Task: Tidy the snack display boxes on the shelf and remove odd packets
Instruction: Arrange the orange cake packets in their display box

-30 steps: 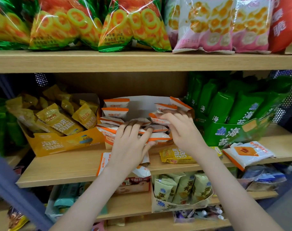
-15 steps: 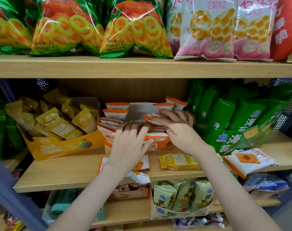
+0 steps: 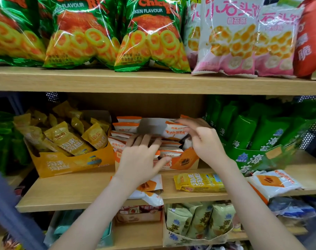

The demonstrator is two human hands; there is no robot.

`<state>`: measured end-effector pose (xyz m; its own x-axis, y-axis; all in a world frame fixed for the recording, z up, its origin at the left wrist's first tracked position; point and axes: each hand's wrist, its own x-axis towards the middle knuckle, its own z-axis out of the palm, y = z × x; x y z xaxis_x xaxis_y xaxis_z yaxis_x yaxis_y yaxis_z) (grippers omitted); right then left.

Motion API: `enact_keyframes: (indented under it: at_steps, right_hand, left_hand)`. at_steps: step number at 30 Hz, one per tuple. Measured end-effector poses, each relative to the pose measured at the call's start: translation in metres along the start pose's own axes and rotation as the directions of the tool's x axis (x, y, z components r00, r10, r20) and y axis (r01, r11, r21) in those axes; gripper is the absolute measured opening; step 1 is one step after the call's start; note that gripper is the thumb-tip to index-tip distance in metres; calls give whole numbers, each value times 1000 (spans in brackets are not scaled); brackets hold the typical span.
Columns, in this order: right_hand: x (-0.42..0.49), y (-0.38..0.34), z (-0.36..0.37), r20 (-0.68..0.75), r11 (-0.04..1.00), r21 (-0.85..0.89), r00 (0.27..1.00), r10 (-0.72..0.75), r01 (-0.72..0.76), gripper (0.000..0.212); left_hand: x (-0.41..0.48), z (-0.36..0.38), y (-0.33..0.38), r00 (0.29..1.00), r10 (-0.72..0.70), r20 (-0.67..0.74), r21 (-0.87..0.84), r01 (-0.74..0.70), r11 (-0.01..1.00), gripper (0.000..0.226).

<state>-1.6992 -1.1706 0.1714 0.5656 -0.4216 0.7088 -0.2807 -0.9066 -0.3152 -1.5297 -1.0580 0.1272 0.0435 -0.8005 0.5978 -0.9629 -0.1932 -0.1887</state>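
On middle shelf [image 3: 72, 192]: left box [image 3: 63, 165], centre box [image 3: 186, 162], right box [image 3: 250, 160] side by side. In centre box, left hand [image 3: 139, 161] lies on the packets; right hand [image 3: 205, 141] holds raised packet [image 3: 174, 132] over its rear right. In front of boxes: loose packet [image 3: 150, 188] under left wrist, second packet [image 3: 198, 183] right of it, third packet [image 3: 274, 183] before right box.

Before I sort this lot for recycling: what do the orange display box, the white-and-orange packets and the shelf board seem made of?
The orange display box: printed cardboard, matt; thin folded walls, cut front edge.
The white-and-orange packets: probably plastic film, slight sheen; crimped sealed ends.
The shelf board: wood-look board, smooth matt; pale grain, veneer or laminate unclear.
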Motion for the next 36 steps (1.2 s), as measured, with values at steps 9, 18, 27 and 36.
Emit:
enact_keyframes:
  at_steps: [9,18,27,36]
  right_hand:
    - [5,5,13,288,988,-145,954,89,-48,50]
    - [-13,17,28,218,955,-270,974,-63,122,44]
    - [-45,28,24,8,942,-90,946,324,-322,61]
    - [-34,19,26,-114,944,153,944,311,-293,48]
  left_hand:
    - [20,-9,-12,995,-79,59,50,77,996,87]
    - [16,3,-7,995,100,26,-51,-98,994,59]
    - [16,0,10,999,17,41,-20,-16,1000,51]
    - [20,9,21,999,-48,0,2,48,999,56]
